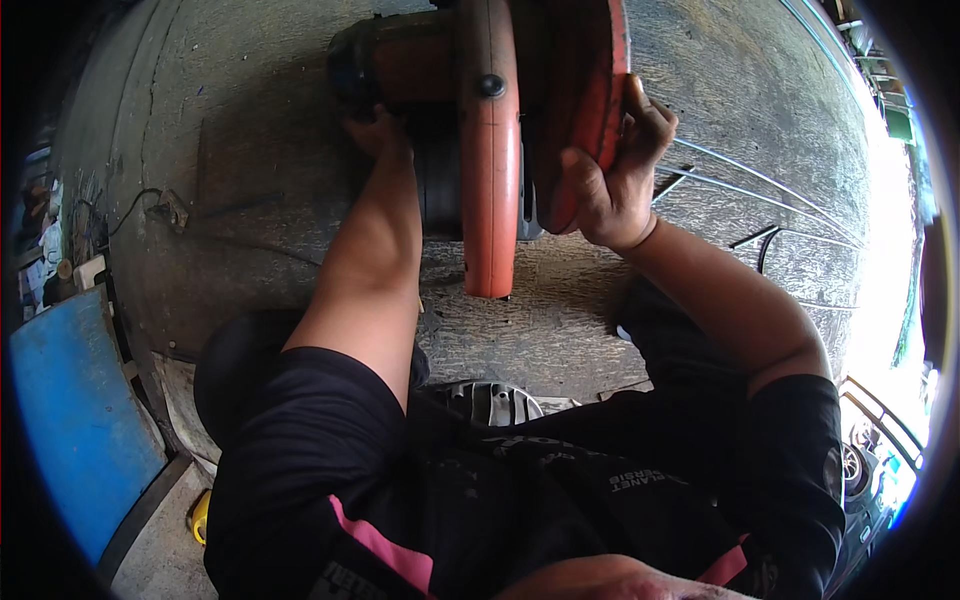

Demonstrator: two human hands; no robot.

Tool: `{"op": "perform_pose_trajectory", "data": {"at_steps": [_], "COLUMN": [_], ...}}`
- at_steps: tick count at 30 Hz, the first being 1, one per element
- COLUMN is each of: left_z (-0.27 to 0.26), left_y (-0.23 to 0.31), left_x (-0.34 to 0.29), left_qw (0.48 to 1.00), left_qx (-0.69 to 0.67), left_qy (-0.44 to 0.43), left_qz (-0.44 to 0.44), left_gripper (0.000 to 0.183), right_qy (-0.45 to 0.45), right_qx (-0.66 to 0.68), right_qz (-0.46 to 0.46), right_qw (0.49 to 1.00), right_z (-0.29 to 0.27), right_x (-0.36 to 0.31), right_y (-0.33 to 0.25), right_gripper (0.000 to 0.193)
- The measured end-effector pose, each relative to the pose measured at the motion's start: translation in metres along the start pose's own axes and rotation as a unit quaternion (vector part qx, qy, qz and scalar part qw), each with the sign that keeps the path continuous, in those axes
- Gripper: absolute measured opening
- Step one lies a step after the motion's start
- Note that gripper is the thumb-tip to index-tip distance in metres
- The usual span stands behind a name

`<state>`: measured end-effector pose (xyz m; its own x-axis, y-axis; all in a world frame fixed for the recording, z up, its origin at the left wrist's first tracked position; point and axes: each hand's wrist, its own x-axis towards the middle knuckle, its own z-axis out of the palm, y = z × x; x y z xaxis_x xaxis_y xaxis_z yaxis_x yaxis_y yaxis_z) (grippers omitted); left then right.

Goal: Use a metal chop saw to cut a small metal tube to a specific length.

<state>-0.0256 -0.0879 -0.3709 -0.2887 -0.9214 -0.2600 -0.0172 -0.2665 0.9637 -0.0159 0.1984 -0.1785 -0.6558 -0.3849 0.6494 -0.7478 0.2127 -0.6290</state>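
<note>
The curved handle (490,180) is orange, the guard (602,95) red.

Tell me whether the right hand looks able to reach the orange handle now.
Probably yes: the orange handle lies uncovered close by, though the right hand would first have to leave the red guard it grips.
</note>
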Motion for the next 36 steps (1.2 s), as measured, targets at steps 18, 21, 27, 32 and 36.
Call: {"op": "perform_pose_trajectory", "data": {"at_steps": [18, 21, 27, 32, 36], "left_z": [0.001, -0.001, -0.003, -0.003, -0.001], "left_y": [0.025, 0.020, 0.006, 0.000, 0.000], "left_x": [-0.018, -0.014, -0.002, 0.002, 0.002], "left_qw": [0.998, 0.999, 0.999, 0.999, 0.998], "left_qx": [0.060, 0.033, -0.036, -0.047, -0.049], "left_qy": [0.018, 0.013, -0.001, -0.012, 0.005], "left_qz": [0.005, -0.007, -0.031, -0.016, -0.034], "left_gripper": [0.046, 0.046, 0.044, 0.047, 0.050], "right_qy": [0.009, 0.010, 0.006, -0.004, -0.021], "right_qx": [0.013, 0.022, 0.018, 0.007, -0.024], "right_qz": [0.004, -0.005, 0.017, 0.015, 0.002], "right_qw": [1.000, 1.000, 1.000, 1.000, 0.999], "right_z": [0.001, 0.001, 0.000, -0.003, -0.007], "right_x": [-0.002, -0.002, -0.003, -0.002, 0.000], "right_y": [0.001, 0.002, 0.003, 0.001, -0.003], "right_gripper": [0.080, 0.079, 0.084, 0.085, 0.083]}}
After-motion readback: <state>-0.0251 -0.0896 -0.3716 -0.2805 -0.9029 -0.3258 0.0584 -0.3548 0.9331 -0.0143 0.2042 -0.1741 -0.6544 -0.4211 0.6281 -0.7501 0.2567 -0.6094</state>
